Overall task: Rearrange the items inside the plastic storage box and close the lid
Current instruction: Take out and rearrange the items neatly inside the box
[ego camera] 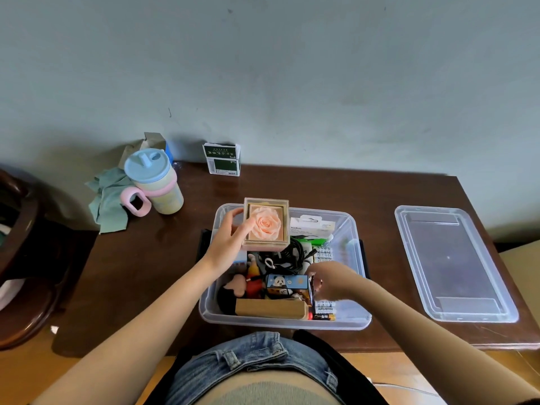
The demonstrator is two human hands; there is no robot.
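Looking down from the head camera, I see the clear plastic storage box [285, 324] sitting open on the dark wooden surface [380, 194] right at its near edge, crowded with small things. Nearest me inside lies a tan cardboard box [270, 308], with packs of batteries [324, 311] just beside it to the right. Behind those, my right hand [330, 280] has its fingers curled against the end of a blue panda carton [287, 283]; they seem to pinch it, though I cannot tell for sure. A tangle of black cable [292, 254] lies in the middle of the box. Farther back, my left hand [229, 238] grips a clear rose display cube [266, 223] by its left side, holding it above the box's far left corner. A white retail pack [312, 225] stands against the far wall of the box. The lid [453, 263] lies flat on the surface, well apart to the right. At the far left stand a pastel cup [156, 182] and a green cloth [109, 200], and a small green carton [222, 159] stands against the wall.
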